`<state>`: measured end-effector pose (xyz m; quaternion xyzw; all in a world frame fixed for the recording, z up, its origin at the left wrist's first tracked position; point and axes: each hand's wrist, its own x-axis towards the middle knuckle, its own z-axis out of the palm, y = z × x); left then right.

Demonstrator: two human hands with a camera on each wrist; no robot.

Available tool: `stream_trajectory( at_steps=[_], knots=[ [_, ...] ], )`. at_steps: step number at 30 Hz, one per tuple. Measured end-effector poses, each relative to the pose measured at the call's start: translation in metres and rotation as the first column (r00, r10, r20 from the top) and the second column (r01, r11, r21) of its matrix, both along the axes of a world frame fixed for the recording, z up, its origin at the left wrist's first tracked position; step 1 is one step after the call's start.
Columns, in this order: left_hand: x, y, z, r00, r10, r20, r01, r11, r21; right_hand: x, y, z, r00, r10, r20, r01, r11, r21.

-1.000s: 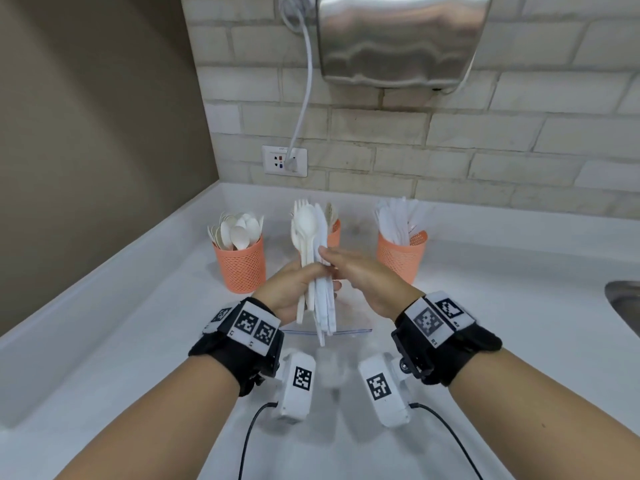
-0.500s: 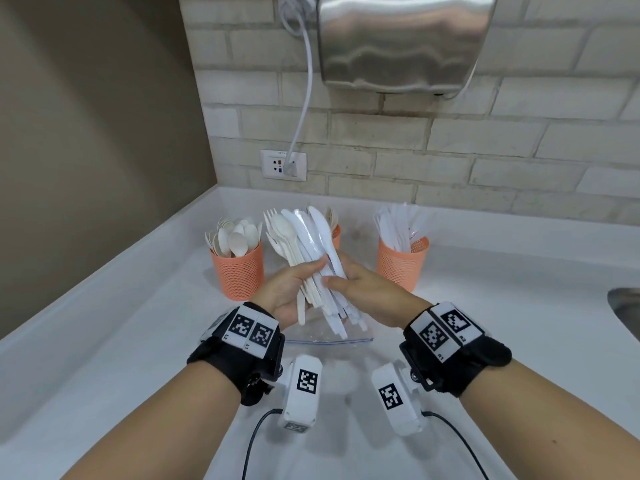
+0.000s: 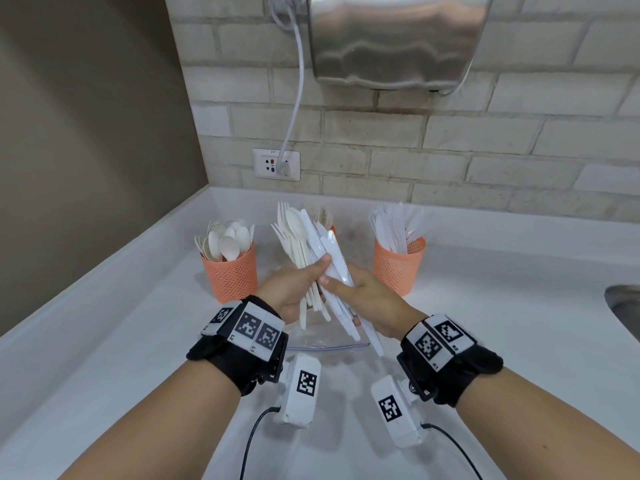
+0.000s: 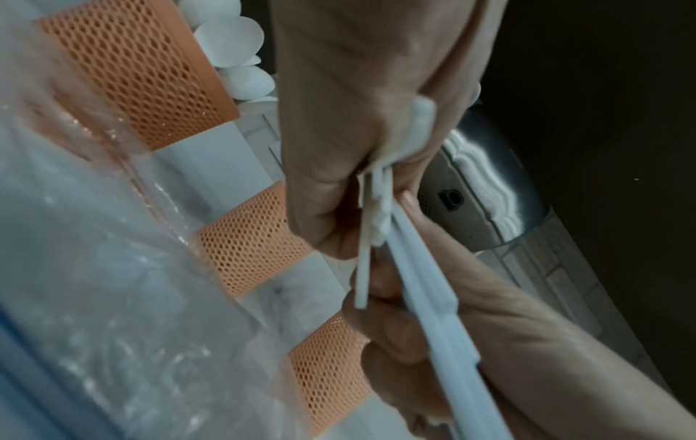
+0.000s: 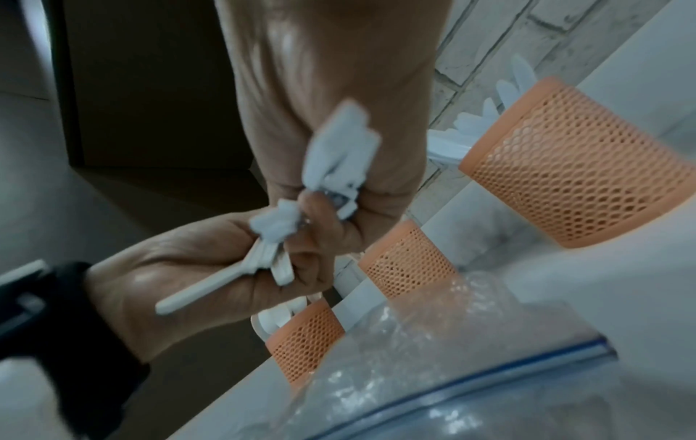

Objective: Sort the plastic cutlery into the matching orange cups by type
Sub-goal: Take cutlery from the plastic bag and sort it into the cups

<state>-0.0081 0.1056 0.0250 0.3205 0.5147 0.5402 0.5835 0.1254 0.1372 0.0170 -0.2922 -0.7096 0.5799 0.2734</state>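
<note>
Cutlery bundle [image 3: 304, 251] in L hand [image 3: 294, 289] & R hand [image 3: 360, 292] grip, middle cup [image 3: 333, 231] mostly hidden (contents unclear)

White plastic cutlery [image 3: 311, 251] fills both hands; beyond them, orange mesh-patterned cups [image 3: 230, 273]. Black wristbands [image 3: 239, 351] carry black-and-white square codes; a blue-edged clear bag [image 5: 489, 387] lies beneath.
</note>
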Motion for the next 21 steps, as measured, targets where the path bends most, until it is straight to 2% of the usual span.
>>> stream_trajectory(
  at_steps=[3,8,14,18,21],
  knots=[
    [-0.002,0.001,-0.005,1.0,0.005,-0.003,-0.005,1.0,0.017,0.003,0.004,0.0,0.999,0.027,-0.024,-0.028,0.999,-0.036],
    [-0.007,0.004,-0.008,1.0,0.013,0.018,-0.013,1.0,0.013,0.007,0.004,-0.001,0.992,-0.024,-0.127,-0.004,0.976,-0.216],
    [-0.008,0.005,-0.004,1.0,0.031,0.004,-0.031,0.998,0.059,0.015,0.009,-0.005,0.972,0.057,-0.226,-0.132,0.934,-0.332],
    [-0.002,0.009,-0.004,0.997,0.053,-0.052,-0.049,0.996,0.078,0.014,0.011,-0.009,0.976,0.029,-0.217,-0.101,0.939,-0.329],
    [0.0,0.013,-0.002,0.997,0.075,0.016,-0.076,0.992,0.096,0.015,0.014,-0.006,0.981,-0.029,-0.193,-0.015,0.975,-0.223]
  ],
)
